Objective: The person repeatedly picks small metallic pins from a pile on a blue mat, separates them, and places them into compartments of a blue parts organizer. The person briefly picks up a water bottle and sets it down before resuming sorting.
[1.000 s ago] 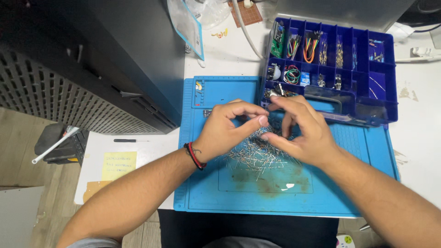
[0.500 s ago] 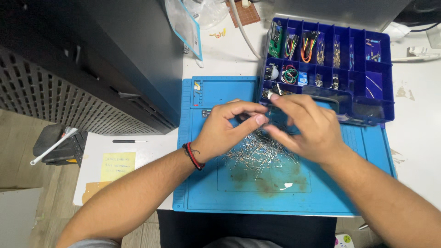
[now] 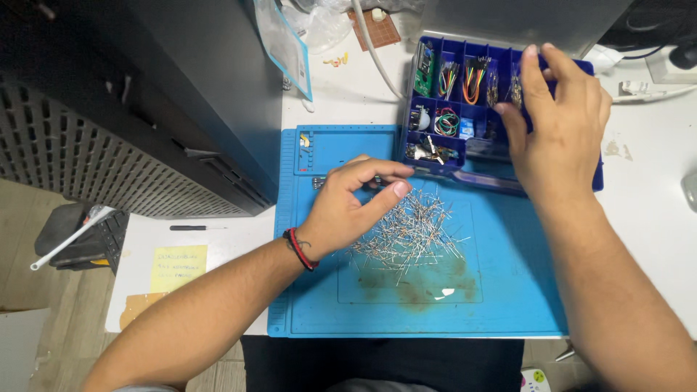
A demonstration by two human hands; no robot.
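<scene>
The left hand [image 3: 348, 207] rests on the blue silicone work mat [image 3: 508, 290], just left of a loose pile of thin wire-legged components [image 3: 410, 236] spread over the mat's middle. Its grip is narrow: the thumb and forefinger curl toward each other at the pile's upper left edge, and whether a single component sits between them cannot be told. A red and black band [image 3: 299, 249] circles that wrist.

The right hand [image 3: 555, 120] is over the blue compartment box [image 3: 435, 101] at the mat's far right corner. Its fingers are spread and laid flat across the box's right-hand compartments, covering them; the grip is wide and nothing shows in it. The box's left compartments hold coloured jumper wires [image 3: 472, 76], a small green circuit board [image 3: 425, 72], and small metal parts [image 3: 428, 152] in the near-left cell.

The mat lies on a white bench [image 3: 348, 94]. A dark computer case [image 3: 145, 94] stands to the left, with a clear plastic bag [image 3: 283, 43] leaning by it. A yellow sticky note [image 3: 178, 267] and a small black screwdriver [image 3: 196, 228] lie on the bench's left part. A white cable [image 3: 370, 51] runs across the far side near a brown perforated board [image 3: 377, 29].
</scene>
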